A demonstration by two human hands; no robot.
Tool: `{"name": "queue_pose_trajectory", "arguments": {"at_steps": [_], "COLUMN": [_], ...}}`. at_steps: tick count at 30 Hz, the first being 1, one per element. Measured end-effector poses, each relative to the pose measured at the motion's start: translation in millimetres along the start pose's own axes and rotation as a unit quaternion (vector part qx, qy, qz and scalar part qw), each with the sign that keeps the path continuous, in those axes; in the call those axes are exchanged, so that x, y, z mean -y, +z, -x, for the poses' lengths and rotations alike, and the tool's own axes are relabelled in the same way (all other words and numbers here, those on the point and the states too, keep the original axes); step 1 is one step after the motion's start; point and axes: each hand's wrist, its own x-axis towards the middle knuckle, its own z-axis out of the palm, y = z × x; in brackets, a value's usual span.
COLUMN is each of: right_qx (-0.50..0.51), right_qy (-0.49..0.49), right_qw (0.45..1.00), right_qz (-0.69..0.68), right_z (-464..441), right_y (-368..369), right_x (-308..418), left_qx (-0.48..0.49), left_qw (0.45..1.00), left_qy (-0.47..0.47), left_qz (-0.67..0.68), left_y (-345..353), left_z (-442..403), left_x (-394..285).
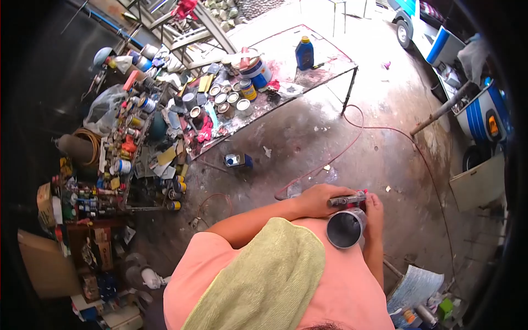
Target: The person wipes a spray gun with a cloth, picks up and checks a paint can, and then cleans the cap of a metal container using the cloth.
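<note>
Close to my chest, both hands are at a metal spray gun (pixel 347 200) with a round grey cup (pixel 345 229). The cup's open mouth faces up towards me and looks dark grey inside. My left hand (pixel 323 199) comes in from the left with its fingers closed at the gun's metal end. On the other side, my right hand (pixel 374 210) is closed against the gun beside the cup, its fingertips near a small red part. The lower side of the gun is hidden by the cup and hands. A green towel (pixel 264 269) hangs over my pink shirt.
A paint-stained table (pixel 330 58) bears several cans and a blue bottle (pixel 304 53). A red hose (pixel 385 128) loops across the concrete floor. A blue-and-white container (pixel 238 160) stands beneath the table. Crowded shelves (pixel 93 202) line the left; blue-and-white vehicle bodies (pixel 478 118) are at right.
</note>
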Motion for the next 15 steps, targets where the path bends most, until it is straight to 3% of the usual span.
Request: {"name": "queue_pose_trajectory", "arguments": {"at_steps": [4, 7, 10, 15], "right_qx": [-0.047, -0.053, 0.003, -0.049], "right_qy": [-0.161, -0.171, 0.027, -0.137], "right_qw": [0.957, 0.943, 1.0, 0.973], "right_qz": [0.239, 0.282, 0.0, 0.181], "right_z": [8.8, 9.4, 5.1, 5.9], "right_y": [4.7, 2.8, 10.4, 0.9], "right_x": [3.1, 4.2, 12.4, -4.2], "left_qx": [-0.014, -0.019, -0.01, -0.019], "left_qw": [1.0, 0.999, 0.999, 0.997], "left_qy": [-0.006, -0.018, -0.033, -0.069], "left_qz": [0.003, -0.021, 0.011, 0.042], "left_y": [-1.8, 4.8, 6.6, 11.3], "left_z": [5.2, 8.9, 10.4, 11.1], "left_x": [-9.6, -6.0, -9.4, -9.5]}}
